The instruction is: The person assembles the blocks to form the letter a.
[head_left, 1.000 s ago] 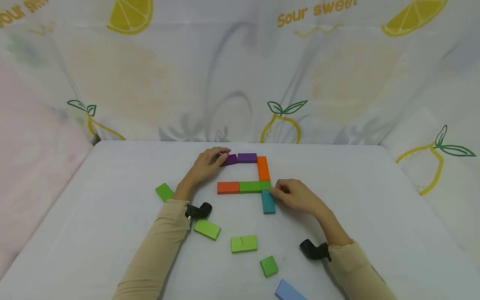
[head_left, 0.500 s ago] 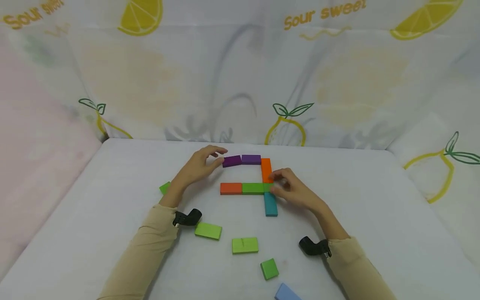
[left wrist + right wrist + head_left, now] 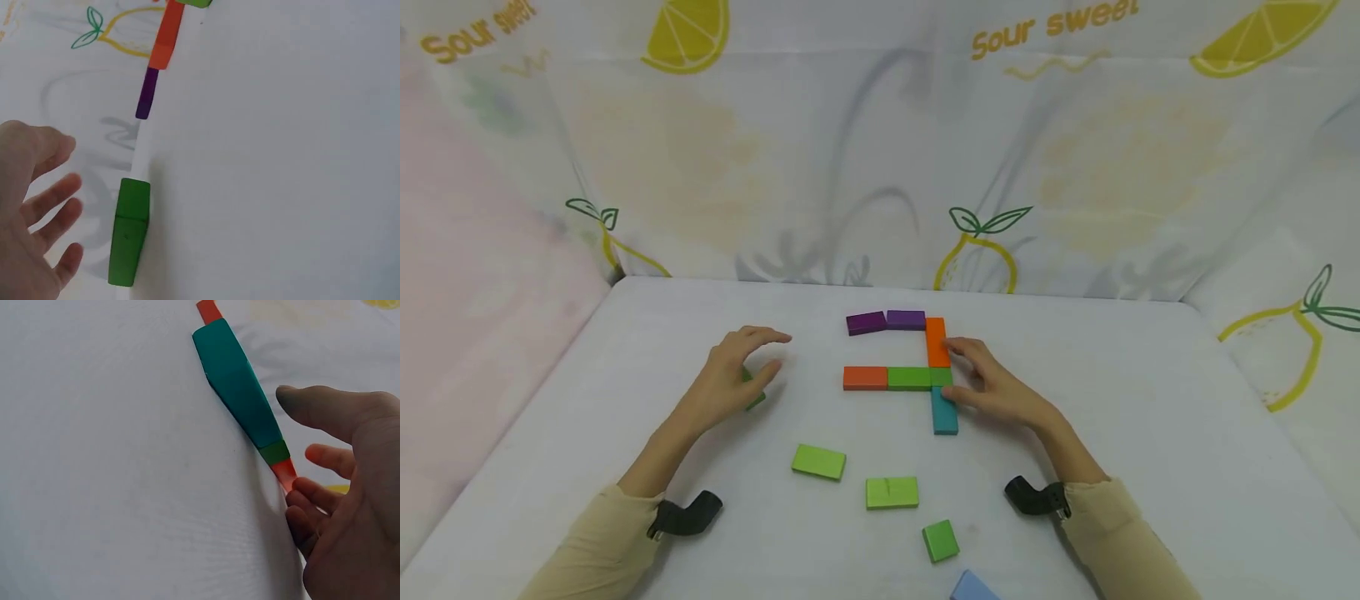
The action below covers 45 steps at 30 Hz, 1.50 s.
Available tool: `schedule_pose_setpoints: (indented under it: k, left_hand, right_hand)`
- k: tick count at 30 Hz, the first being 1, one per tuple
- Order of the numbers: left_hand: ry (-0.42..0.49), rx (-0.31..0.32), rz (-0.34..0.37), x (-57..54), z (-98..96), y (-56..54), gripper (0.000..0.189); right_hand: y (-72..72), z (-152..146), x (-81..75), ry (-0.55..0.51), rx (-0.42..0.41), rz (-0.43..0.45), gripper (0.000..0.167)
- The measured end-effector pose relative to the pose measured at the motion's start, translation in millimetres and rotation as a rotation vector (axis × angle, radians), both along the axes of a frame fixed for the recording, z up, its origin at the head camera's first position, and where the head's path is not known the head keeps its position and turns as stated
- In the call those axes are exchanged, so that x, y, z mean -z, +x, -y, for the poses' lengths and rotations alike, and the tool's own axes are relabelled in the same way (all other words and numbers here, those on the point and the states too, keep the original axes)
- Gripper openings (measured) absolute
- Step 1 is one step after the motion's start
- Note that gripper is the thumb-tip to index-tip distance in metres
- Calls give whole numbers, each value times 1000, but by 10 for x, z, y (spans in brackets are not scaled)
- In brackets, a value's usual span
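Observation:
My left hand [image 3: 724,382] hovers with spread fingers over a green block [image 3: 756,402], partly hidden beneath it; the left wrist view shows the fingers apart from that green block [image 3: 129,237]. My right hand [image 3: 1000,390] holds nothing, its loosely bent fingers at the right side of a joined row: an orange block [image 3: 937,340], a small green block [image 3: 942,377] and a teal block [image 3: 945,415]. Leftward from this row run a green block [image 3: 908,379] and a red-orange block [image 3: 865,378]. Above lie a violet block [image 3: 906,320] and a slightly tilted dark purple block [image 3: 867,323].
Two lime green blocks lie nearer the front, one at left [image 3: 818,462] and one at centre [image 3: 891,492]. A green square block [image 3: 940,541] and a light blue block [image 3: 973,586] are at the front. A printed cloth [image 3: 820,150] hangs behind the white table [image 3: 1150,400].
My left hand has let go of the dark purple block and moved left and toward me, over the green block. My right hand has opened its fingers slightly beside the joined row.

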<state>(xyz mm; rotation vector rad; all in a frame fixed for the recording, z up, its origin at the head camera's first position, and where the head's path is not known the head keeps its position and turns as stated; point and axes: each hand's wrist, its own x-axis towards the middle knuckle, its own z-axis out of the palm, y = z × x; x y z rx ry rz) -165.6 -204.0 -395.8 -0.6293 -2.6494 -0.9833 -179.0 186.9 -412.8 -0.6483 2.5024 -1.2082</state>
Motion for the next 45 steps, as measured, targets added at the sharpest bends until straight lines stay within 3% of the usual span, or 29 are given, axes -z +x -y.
schedule_pose_setpoints:
  k: [4,7,12,15,19,24,32,41,45]
  left_hand:
    - [43,-159,-86,107,119,169,38]
    - [54,-250,-75,171,182,240,46]
    - [-24,-316,14,241,224,299,65]
    - [-94,-339,31,252,227,318,73]
    - [-137,-357,16,247,224,331,76]
    - [-171,-353,-21,282,214,356,65]
    - [-165,-189,-55,332,209,346,63]
    - [-67,-319,-72,340,149,312,57]
    - [-95,-314,-52,333,142,319,50]
  right_hand:
    - [47,14,24,35,-12,-24,73]
    - [66,16,25,51,-8,-46,72]
    - [52,-2,39,42,-6,-64,69]
    - [42,-5,50,24,-7,-70,68]
    - [37,-5,62,13,6,-69,66]
    - [31,-9,69,7,-2,-75,64]
    - [-13,-25,52,11,-3,-85,60]
    - [-17,-37,63,-7,-4,-84,61]
    - [-13,-43,77,-13,-3,-69,61]
